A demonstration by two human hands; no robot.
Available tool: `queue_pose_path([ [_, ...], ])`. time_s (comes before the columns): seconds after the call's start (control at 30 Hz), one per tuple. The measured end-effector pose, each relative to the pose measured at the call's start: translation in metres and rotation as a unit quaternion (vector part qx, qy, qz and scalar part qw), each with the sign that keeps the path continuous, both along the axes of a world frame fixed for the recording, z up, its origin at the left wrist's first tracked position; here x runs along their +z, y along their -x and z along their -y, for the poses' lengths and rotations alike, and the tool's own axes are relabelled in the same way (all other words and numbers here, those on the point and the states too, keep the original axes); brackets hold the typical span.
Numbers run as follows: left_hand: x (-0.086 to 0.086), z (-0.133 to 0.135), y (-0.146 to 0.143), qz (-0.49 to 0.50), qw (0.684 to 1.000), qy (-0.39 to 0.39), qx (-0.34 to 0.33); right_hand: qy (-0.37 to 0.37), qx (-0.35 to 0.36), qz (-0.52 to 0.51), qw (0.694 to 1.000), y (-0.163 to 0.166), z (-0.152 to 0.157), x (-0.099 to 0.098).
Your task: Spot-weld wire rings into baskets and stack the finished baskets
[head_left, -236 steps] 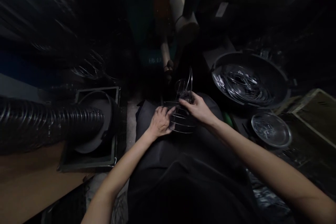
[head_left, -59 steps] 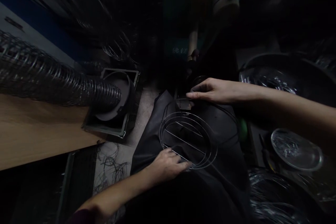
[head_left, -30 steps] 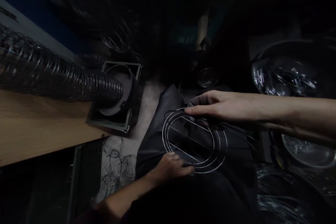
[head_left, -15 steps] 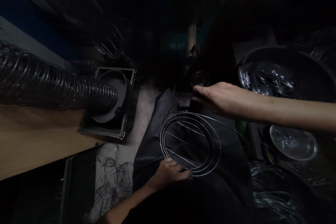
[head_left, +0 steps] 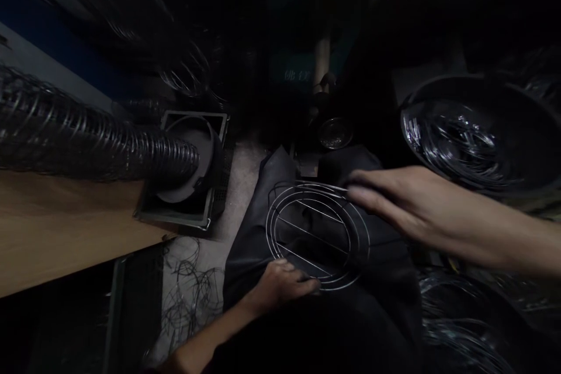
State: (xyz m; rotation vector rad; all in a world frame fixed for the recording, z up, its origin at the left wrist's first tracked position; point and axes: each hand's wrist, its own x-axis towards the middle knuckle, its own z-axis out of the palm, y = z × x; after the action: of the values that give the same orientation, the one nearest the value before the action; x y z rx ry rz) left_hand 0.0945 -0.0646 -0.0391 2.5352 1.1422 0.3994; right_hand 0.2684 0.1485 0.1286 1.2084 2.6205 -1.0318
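Note:
A round wire grille (head_left: pixel 318 235) of concentric rings and straight cross wires lies on the dark cloth over my lap (head_left: pixel 350 292). My left hand (head_left: pixel 283 284) is closed on the grille's near rim. My right hand (head_left: pixel 397 198) hovers over the grille's far right edge, fingers stretched out and blurred by motion, holding nothing that I can see.
A long stack of wire rings (head_left: pixel 87 140) lies on a wooden board (head_left: pixel 56 228) at the left, ending at a square crate (head_left: pixel 193 169). A big black basin of wire pieces (head_left: pixel 473 140) sits at the right. Loose wire scraps (head_left: pixel 193 292) litter the floor.
My right hand has drawn back from the far side of the grille toward its right edge. My left hand has kept its hold on the near rim.

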Motion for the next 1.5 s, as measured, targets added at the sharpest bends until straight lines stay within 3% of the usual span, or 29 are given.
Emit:
queue_pose_path([
  [0.07, 0.009, -0.004, 0.003, 0.015, 1.0, 0.018, -0.002, -0.058, -0.022, 0.021, 0.998, -0.017, 0.018, -0.006],
  [0.17, 0.038, -0.029, 0.018, 0.099, 0.992, 0.067, 0.027, -0.124, -0.055, 0.077, 0.988, -0.032, 0.028, -0.019],
  [0.23, 0.062, -0.065, 0.032, 0.177, 0.977, 0.076, 0.094, -0.144, -0.062, 0.116, 0.981, -0.033, 0.023, -0.028],
  [0.3, 0.083, -0.111, 0.04, 0.192, 0.966, 0.023, 0.171, -0.163, -0.07, 0.147, 0.973, -0.03, 0.013, -0.033],
  [0.4, 0.098, -0.181, 0.036, 0.092, 0.986, -0.032, 0.132, -0.21, -0.1, 0.134, 0.963, -0.031, 0.0, -0.038],
  [0.47, 0.096, -0.216, 0.03, 0.024, 0.994, -0.038, 0.096, -0.217, -0.119, 0.089, 0.965, -0.038, -0.006, -0.04],
  [0.57, 0.085, -0.248, 0.025, -0.009, 0.997, -0.023, 0.076, -0.132, -0.127, 0.018, 0.983, -0.056, -0.014, -0.042],
  [0.67, 0.071, -0.261, 0.024, 0.035, 0.998, -0.01, 0.048, -0.026, -0.133, -0.017, 0.991, -0.07, -0.029, -0.042],
  [0.87, 0.046, -0.273, 0.017, 0.072, 0.995, -0.049, 0.056, 0.037, -0.192, -0.023, 0.98, -0.076, -0.05, -0.055],
  [1.0, 0.039, -0.281, 0.013, 0.06, 0.995, -0.052, 0.06, -0.061, -0.201, 0.022, 0.977, -0.074, -0.047, -0.075],
  [1.2, 0.033, -0.292, 0.012, -0.028, 0.994, -0.056, 0.093, -0.15, -0.139, 0.046, 0.978, -0.063, -0.056, -0.101],
  [1.37, 0.029, -0.294, 0.014, -0.058, 0.993, -0.04, 0.1, -0.213, -0.085, 0.134, 0.964, -0.045, -0.073, -0.113],
  [1.5, 0.034, -0.295, 0.021, -0.098, 0.989, -0.026, 0.109, -0.238, -0.04, 0.162, 0.957, -0.03, -0.083, -0.111],
])
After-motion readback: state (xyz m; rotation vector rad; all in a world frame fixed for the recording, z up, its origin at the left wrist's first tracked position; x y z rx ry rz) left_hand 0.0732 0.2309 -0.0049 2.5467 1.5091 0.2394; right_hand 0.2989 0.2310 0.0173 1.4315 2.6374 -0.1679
